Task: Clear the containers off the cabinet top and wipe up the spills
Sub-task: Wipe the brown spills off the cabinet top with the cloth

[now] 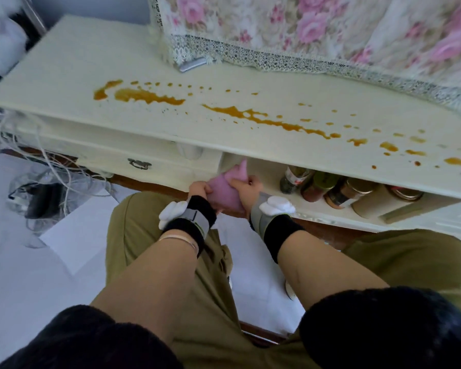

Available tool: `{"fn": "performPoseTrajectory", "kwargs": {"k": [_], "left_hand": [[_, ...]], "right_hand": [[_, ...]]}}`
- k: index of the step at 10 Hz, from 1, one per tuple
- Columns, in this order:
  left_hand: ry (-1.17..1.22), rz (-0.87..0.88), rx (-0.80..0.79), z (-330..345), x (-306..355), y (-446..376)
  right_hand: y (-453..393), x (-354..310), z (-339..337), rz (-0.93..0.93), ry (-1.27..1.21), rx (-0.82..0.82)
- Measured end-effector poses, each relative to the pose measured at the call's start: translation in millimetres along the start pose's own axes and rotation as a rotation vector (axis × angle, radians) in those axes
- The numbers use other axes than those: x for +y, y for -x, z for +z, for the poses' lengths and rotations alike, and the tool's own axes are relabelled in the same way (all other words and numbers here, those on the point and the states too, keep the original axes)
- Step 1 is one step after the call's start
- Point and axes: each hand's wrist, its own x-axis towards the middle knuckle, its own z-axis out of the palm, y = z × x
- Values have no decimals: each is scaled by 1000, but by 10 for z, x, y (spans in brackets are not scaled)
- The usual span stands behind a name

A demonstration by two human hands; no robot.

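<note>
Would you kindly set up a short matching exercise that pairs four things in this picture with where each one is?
Things:
1. pink cloth
2. brown spills
3. jars and bottles
4. metal drawer handle

Places:
A. on the cabinet top
B. on the shelf under the top
C. on the drawer front, at the left
D. held in both hands

Pairs: 1-D, 2-A, 3-B, 4-C

A cream wooden cabinet [64, 75] runs left to right, with a metal-handled drawer [139, 164] on its near left. A floral lace-edged cloth [304, 25] hangs along the far right. The white floor [24, 275] holds tangled cables [45, 187] at left, under soft daylight.
</note>
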Motion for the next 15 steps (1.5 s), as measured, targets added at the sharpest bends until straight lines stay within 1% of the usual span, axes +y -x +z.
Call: {"fn": "performPoseTrajectory", "kwargs": {"k": [1, 2, 3, 4, 5, 6, 7, 8, 9, 10, 11, 12, 13, 14, 15], "left_hand": [[-182, 48, -34, -148, 185, 218], [-608, 226, 73, -214, 404, 123], [-637, 351, 265, -267, 602, 198], [-689, 489, 328, -395, 824, 350], [-422, 377, 180, -445, 976, 601], [-317, 380, -85, -613, 1177, 646], [-143, 347, -89, -781, 1416, 524], [-50, 393, -18, -939, 1595, 647], [-12, 459, 23, -1064, 1705, 668], [8, 479, 20, -1225, 1829, 740], [29, 485, -4, -1345, 1966, 669], [34, 478, -18, -1473, 2107, 746], [-45, 535, -16, -1539, 2191, 953], [-224, 632, 92, -1611, 2407, 843], [-159, 599, 124, -1512, 2604, 754]], "right_hand": [[105, -195, 81, -87, 8, -51], [215, -413, 195, -155, 9, -51], [266, -584, 309, -221, 55, -55], [356, -755, 545, -213, 73, -124], [391, -817, 772, -225, 92, -143], [500, -981, 1041, -269, 48, -232], [601, -1180, 1260, -322, 27, -282], [664, -1313, 1418, -368, 33, -304], [688, -1412, 1514, -435, 117, -289], [711, -1474, 1705, -382, 125, -308], [802, -1495, 1987, -180, 14, -391], [1019, -1572, 2171, -159, 19, -486], [1069, -1620, 2260, 8, -180, -561], [1011, -1733, 2459, -36, -218, -582], [856, -1813, 2660, -174, -214, -584]]}}
